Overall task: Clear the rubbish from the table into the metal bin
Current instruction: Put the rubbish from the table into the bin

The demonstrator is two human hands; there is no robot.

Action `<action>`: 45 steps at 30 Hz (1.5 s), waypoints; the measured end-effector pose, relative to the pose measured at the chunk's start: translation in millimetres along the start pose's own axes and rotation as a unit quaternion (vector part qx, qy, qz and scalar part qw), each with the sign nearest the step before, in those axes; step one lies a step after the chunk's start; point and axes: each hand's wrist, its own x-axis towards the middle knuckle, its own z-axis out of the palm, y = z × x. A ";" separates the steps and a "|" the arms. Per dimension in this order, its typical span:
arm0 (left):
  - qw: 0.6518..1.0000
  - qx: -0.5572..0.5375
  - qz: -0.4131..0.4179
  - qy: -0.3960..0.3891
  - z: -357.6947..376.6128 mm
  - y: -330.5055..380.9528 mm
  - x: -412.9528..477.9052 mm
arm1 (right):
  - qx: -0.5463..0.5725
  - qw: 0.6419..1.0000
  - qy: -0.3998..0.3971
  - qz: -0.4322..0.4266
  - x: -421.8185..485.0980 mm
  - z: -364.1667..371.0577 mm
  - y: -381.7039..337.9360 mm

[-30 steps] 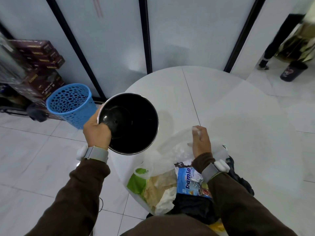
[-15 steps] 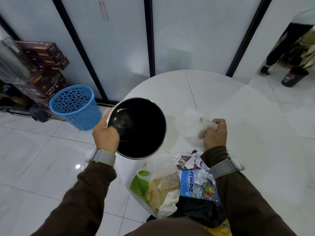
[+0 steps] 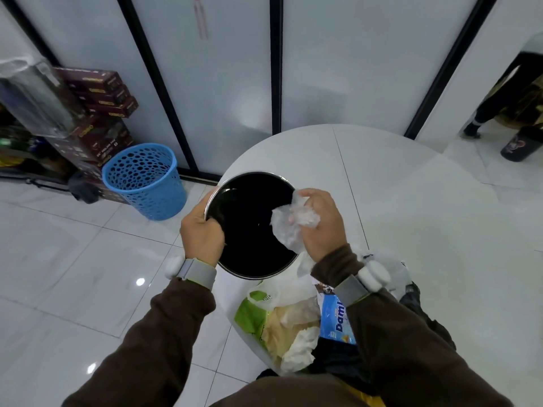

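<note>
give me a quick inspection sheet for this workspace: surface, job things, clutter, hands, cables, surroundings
surface: white round table, rubbish lies at its near edge
job's things: metal bin held at the table's left edge, mouth toward the camera, inside dark; crumpled clear plastic at its mouth
clutter: green and white bag, blue wrapper, white tissue piled together
hands: left hand grips the bin's rim; right hand grips the plastic over the bin
cables: nothing seen
surroundings: blue basket on the tiled floor, stacked dark boxes behind it, frosted wall panels
</note>
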 end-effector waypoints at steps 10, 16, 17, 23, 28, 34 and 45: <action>1.000 0.008 0.005 0.026 -18.9 0.1 -3.0 | -0.022 0.979 -0.146 -0.139 -5.2 29.7 -16.7; 0.999 0.002 0.012 0.034 -25.7 5.2 -6.5 | -0.079 0.950 -0.101 -0.285 2.1 62.2 -10.1; 0.999 -0.007 0.012 0.036 -26.6 6.8 -7.1 | -0.086 0.946 -0.077 -0.302 7.9 71.8 -12.7; 0.999 -0.015 0.013 0.046 -32.6 12.3 -10.9 | -0.390 0.835 -0.372 -0.111 18.9 118.4 -12.1; 0.999 -0.024 0.003 0.040 -32.7 9.1 -10.2 | -0.355 0.836 -0.404 -0.111 15.9 114.1 -0.7; 0.998 -0.029 -0.016 0.048 -33.0 -4.0 -5.6 | -0.159 0.926 -0.250 -0.232 4.2 70.6 -1.8; 0.995 -0.023 -0.051 0.085 -56.5 -39.5 12.2 | -0.116 0.982 -0.079 -0.126 -48.3 33.9 56.0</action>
